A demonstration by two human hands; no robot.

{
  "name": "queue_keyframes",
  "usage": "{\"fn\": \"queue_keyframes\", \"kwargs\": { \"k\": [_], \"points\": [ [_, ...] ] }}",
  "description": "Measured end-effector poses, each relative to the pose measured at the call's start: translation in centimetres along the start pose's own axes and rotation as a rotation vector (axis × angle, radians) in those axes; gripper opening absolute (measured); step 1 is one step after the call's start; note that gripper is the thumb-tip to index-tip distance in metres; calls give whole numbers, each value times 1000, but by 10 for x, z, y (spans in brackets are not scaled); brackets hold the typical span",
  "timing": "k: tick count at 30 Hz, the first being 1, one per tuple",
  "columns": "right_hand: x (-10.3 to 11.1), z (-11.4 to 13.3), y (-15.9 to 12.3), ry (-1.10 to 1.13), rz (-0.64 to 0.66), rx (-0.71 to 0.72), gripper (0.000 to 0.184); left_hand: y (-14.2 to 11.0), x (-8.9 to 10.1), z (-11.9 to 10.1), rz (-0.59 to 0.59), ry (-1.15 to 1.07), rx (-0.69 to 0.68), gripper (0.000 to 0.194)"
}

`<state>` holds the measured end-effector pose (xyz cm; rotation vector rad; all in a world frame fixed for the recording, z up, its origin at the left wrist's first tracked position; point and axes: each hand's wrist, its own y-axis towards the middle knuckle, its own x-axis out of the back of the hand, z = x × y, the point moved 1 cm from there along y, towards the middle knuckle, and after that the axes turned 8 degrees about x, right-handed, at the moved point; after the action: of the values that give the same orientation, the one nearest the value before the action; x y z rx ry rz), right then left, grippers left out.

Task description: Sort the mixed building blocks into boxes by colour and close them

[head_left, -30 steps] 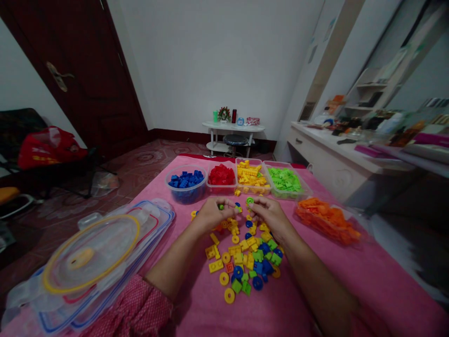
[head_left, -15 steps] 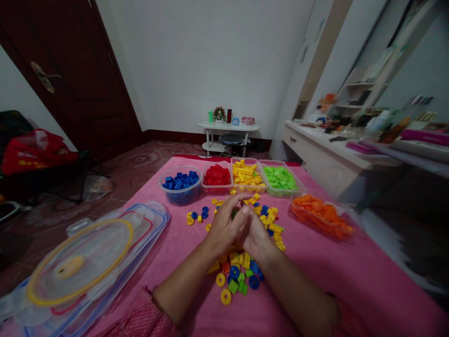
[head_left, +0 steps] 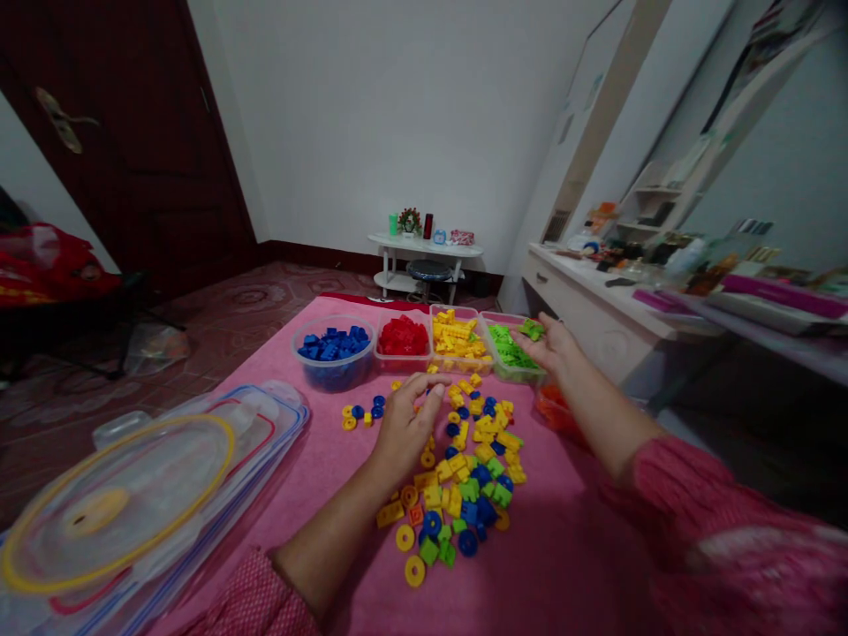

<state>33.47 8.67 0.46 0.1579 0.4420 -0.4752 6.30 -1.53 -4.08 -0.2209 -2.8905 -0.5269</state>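
Note:
A pile of mixed loose bricks (head_left: 464, 477), yellow, blue, green and red, lies on the pink cloth (head_left: 583, 565). My left hand (head_left: 404, 424) rests over the pile's far left edge, fingers loosely spread and flat, nothing seen in it. My right hand (head_left: 553, 346) is stretched out palm up over the green brick tub (head_left: 510, 349), with green bricks (head_left: 532, 329) lying on its fingers. Next to that tub stand the yellow brick tub (head_left: 458, 340), the red brick tub (head_left: 402, 340) and the round blue brick tub (head_left: 333, 349).
A stack of clear tub lids (head_left: 125, 495) lies at the left. Orange bricks (head_left: 560, 411) sit partly hidden under my right forearm. A white desk (head_left: 616, 300) runs along the right, a small white table (head_left: 424, 252) stands by the far wall, a dark door (head_left: 125, 150) at left.
My hands were together over the pile; now the right hand has moved out to the green tub with green bricks, and the left hand stays at the pile.

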Motion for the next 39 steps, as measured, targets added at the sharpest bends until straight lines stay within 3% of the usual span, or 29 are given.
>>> {"fn": "queue_keyframes", "kwargs": {
  "k": [3,6,9,12,17,20,24,27,31,34,39],
  "points": [
    [2,10,25,-205,-120,-96,20,-2,-4,6,35,47,8,23],
    [0,12,32,-278,-121,-35,28,-3,-6,12,96,128,-33,21],
    [-2,6,21,-314,-89,64,30,-4,-7,14,165,200,-89,21],
    [-3,-7,-12,-362,35,157,27,-7,-8,12,313,248,-150,28],
    [10,-29,-94,-616,466,299,38,-26,-16,5,668,401,-344,72],
    [30,-35,-127,-874,577,403,32,-33,-22,6,757,462,-384,73],
    [53,-36,-143,-1178,617,499,20,-24,-16,15,693,500,-335,40],
    [60,-34,-153,-1338,640,403,24,-6,-1,24,605,498,-220,25],
    [56,-32,-175,-1474,791,205,32,13,19,35,560,460,-91,22],
    [49,-31,-189,-1504,838,246,47,21,29,39,476,527,15,22],
    [30,-40,-195,-1570,944,262,47,24,45,35,327,778,125,21]
  ]
}}
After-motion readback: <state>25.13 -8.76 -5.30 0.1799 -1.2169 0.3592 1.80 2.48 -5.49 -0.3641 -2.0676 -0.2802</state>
